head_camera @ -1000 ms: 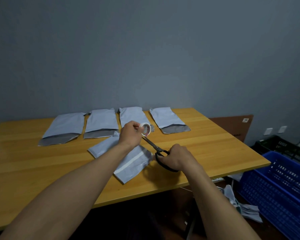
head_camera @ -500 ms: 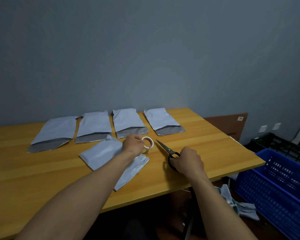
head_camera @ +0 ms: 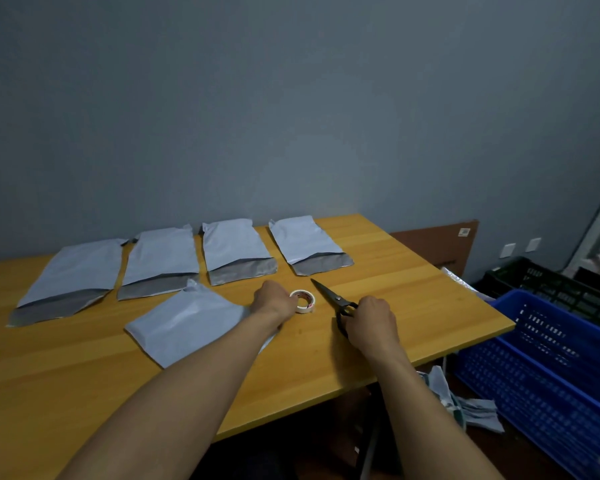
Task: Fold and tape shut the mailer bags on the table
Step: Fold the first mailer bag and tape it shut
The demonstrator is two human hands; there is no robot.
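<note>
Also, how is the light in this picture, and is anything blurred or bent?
Head view: dim, bluish light; soft shadows on the table beside the left hand on the tape roll and the right hand gripping the scissors; centre sharp; forearms look stretched by the wide angle.

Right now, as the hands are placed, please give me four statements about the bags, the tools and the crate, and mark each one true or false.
1. Four mailer bags lie in one row at the far side of the table. True.
2. The right hand holds the tape roll. False: it grips the scissors; the left hand holds the roll.
3. A fifth bag lies nearer the person, partly under the left forearm. True.
4. The blue crate stands on the table. False: it stands beside the table, to the right and lower down.
</note>
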